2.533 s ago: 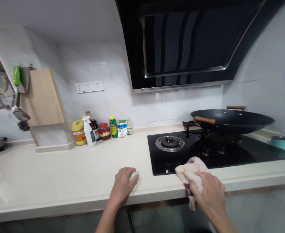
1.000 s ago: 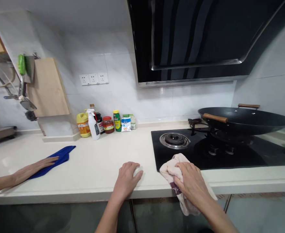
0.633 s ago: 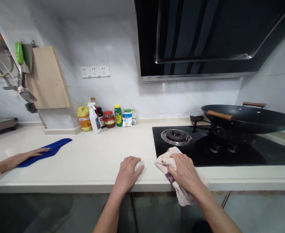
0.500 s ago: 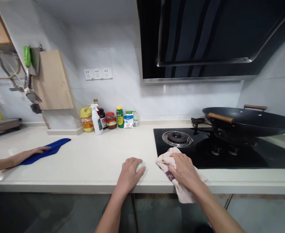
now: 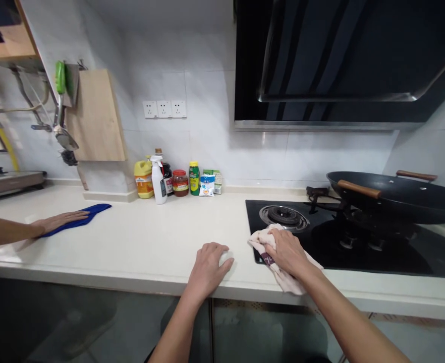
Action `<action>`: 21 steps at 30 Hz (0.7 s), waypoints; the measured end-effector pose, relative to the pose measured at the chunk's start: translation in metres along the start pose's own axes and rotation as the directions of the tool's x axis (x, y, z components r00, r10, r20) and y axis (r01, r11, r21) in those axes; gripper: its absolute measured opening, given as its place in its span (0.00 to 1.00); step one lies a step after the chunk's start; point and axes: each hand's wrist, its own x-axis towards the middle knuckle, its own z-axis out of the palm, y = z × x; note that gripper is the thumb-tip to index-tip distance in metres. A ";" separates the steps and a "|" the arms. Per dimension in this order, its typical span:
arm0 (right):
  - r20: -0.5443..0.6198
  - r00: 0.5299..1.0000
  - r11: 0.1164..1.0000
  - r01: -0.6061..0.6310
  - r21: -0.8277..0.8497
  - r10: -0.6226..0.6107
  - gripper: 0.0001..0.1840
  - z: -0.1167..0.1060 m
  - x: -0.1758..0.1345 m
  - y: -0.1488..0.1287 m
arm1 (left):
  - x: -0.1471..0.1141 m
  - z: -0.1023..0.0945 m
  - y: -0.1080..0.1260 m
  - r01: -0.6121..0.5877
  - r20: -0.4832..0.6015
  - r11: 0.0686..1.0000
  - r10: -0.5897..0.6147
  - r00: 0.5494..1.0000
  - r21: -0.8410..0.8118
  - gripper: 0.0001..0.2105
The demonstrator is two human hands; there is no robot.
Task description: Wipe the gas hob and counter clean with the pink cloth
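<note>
My left hand point(image 5: 209, 267) rests on the pale countertop point(image 5: 169, 237) near its front edge. Its fingers are bent, the thumb stands apart, and nothing is in it. With my right hand point(image 5: 287, 253) I grip a whitish cloth point(image 5: 262, 238) with a dark purple mark, pressed on the front left corner of the black gas stove point(image 5: 362, 254). Part of the cloth trails toward the counter's front edge, and my palm hides its middle. Just behind it lies the left burner point(image 5: 284, 217).
At left, another person's hand point(image 5: 61, 220) lies flat on a blue cloth point(image 5: 97, 209). A spray bottle point(image 5: 158, 184), a yellow jug point(image 5: 144, 180) and several jars and packets line the wall. A large wok point(image 5: 404, 199) sits on the right burner, under the range hood point(image 5: 332, 60).
My view has tilted and turned a little left. The whitish cloth now hangs less over the front edge, still in my right hand. The other person's hand has slid farther along the blue cloth.
</note>
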 end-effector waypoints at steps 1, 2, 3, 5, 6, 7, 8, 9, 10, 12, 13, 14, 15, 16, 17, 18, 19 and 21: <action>-0.002 1.000 1.000 -0.007 -0.012 0.007 0.20 0.002 0.005 0.000 | 0.000 0.000 0.000 0.001 -0.001 1.000 -0.001 1.000 0.003 0.10; -0.001 1.000 1.000 -0.010 -0.024 0.010 0.20 0.004 0.010 -0.001 | 0.000 0.000 0.000 0.000 -0.002 1.000 0.000 1.000 0.006 0.10; 0.002 1.000 0.999 -0.012 -0.034 0.012 0.20 0.005 0.015 -0.001 | -0.001 0.000 0.000 -0.001 -0.003 1.000 0.001 1.000 0.009 0.10; 0.016 1.000 0.999 -0.010 -0.046 0.011 0.20 0.008 0.024 -0.003 | -0.001 0.000 0.000 -0.005 -0.004 1.000 0.005 1.000 0.013 0.10; 0.024 1.000 0.999 -0.008 -0.048 0.009 0.20 0.009 0.028 -0.004 | -0.001 0.000 0.001 -0.005 -0.005 1.000 0.005 1.000 0.014 0.10; 0.029 1.000 0.999 -0.007 -0.048 0.008 0.20 0.010 0.031 -0.005 | -0.001 0.000 0.001 -0.004 -0.004 1.000 0.004 1.000 0.014 0.10; 0.030 1.000 0.999 -0.006 -0.046 0.007 0.20 0.011 0.034 -0.005 | -0.001 -0.001 0.001 -0.002 -0.001 1.000 0.002 1.000 0.013 0.10; 0.028 1.000 0.999 -0.006 -0.044 0.008 0.20 0.012 0.038 -0.006 | -0.001 -0.001 0.002 -0.001 0.001 1.000 0.001 1.000 0.013 0.10; 0.027 1.000 0.999 -0.007 -0.042 0.008 0.21 0.013 0.040 -0.006 | -0.001 -0.002 0.003 0.000 0.004 1.000 0.000 1.000 0.012 0.10; 0.032 0.999 0.999 -0.008 -0.040 0.009 0.21 0.015 0.046 -0.006 | -0.001 -0.003 0.004 -0.002 0.010 1.000 0.002 1.000 0.013 0.10; 0.042 0.999 0.999 -0.006 -0.039 0.008 0.22 0.016 0.049 -0.006 | -0.002 -0.003 0.004 -0.005 0.012 1.000 0.004 1.000 0.015 0.10; 0.052 0.999 0.999 -0.005 -0.037 0.007 0.22 0.017 0.052 -0.006 | -0.002 -0.003 0.004 -0.007 0.015 1.000 0.007 1.000 0.018 0.10; 0.063 0.998 0.999 -0.006 -0.036 0.008 0.22 0.018 0.055 -0.005 | -0.002 -0.003 0.004 -0.010 0.020 1.000 0.010 1.000 0.022 0.10; 0.073 0.997 0.999 -0.006 -0.034 0.008 0.22 0.019 0.059 -0.005 | -0.002 -0.003 0.004 -0.014 0.025 0.999 0.014 1.000 0.029 0.10; 0.081 0.997 0.999 -0.006 -0.033 0.009 0.23 0.020 0.062 -0.004 | -0.001 -0.002 0.005 -0.019 0.031 0.999 0.017 0.999 0.038 0.10; 0.087 0.996 0.999 -0.005 -0.032 0.008 0.23 0.021 0.066 -0.003 | -0.001 -0.002 0.005 -0.021 0.041 0.998 0.019 0.999 0.052 0.10; 0.091 0.996 1.000 -0.005 -0.030 0.007 0.24 0.022 0.070 -0.002 | 0.000 -0.003 0.005 -0.019 0.056 0.997 0.015 0.998 0.074 0.11; 0.098 0.995 1.000 0.002 -0.023 0.000 0.25 0.024 0.078 -0.001 | 0.003 -0.006 0.007 -0.019 0.111 0.990 0.004 0.994 0.141 0.13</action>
